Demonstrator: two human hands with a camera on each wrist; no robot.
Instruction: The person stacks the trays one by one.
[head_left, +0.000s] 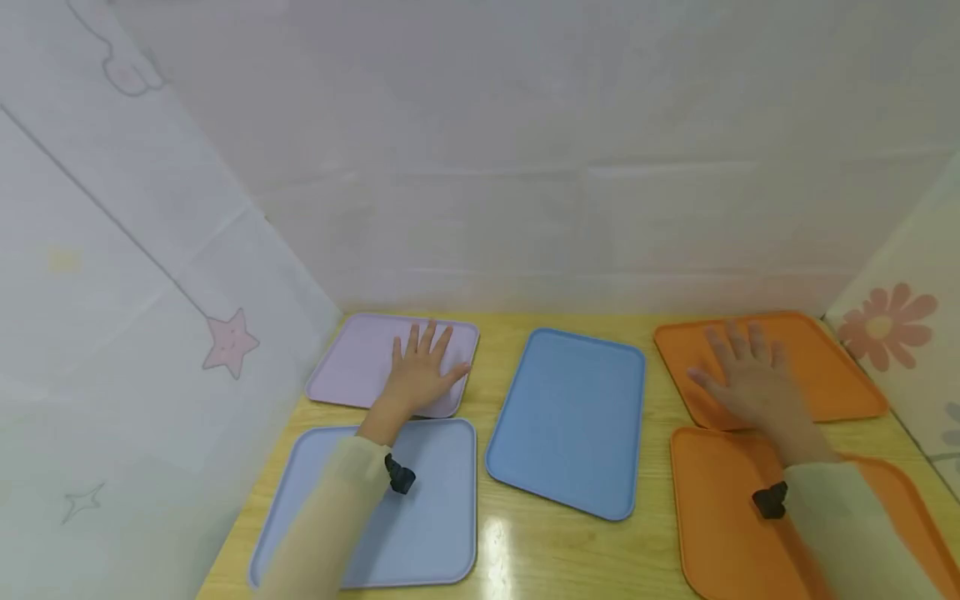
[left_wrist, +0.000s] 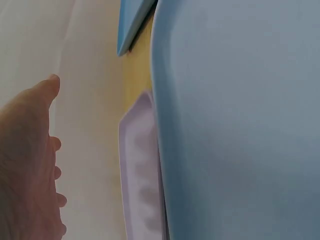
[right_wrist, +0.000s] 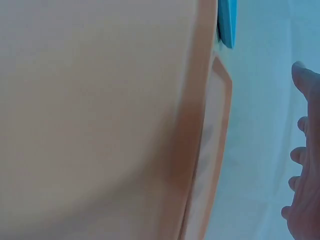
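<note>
Sleeves (head_left: 330, 508) lie nearest, left hand (head_left: 418, 375) splayed above lilac tray (head_left: 358, 358), right hand (head_left: 757, 385) likewise above orange tray (head_left: 825, 375).

right fingers (head_left: 759, 343) — blurred | nearer orange tray (head_left: 716, 517) — cut by bottom edge | lilac tray (head_left: 363, 358) partly behind left fingers (head_left: 427, 341)

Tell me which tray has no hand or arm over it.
The middle blue tray: the left hand and right hand, with their arms, overlap the four outer trays.

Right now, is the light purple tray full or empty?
Empty, as far as shows: the light purple tray has a bare surface in the head view. The left hand hides part of it.
</note>
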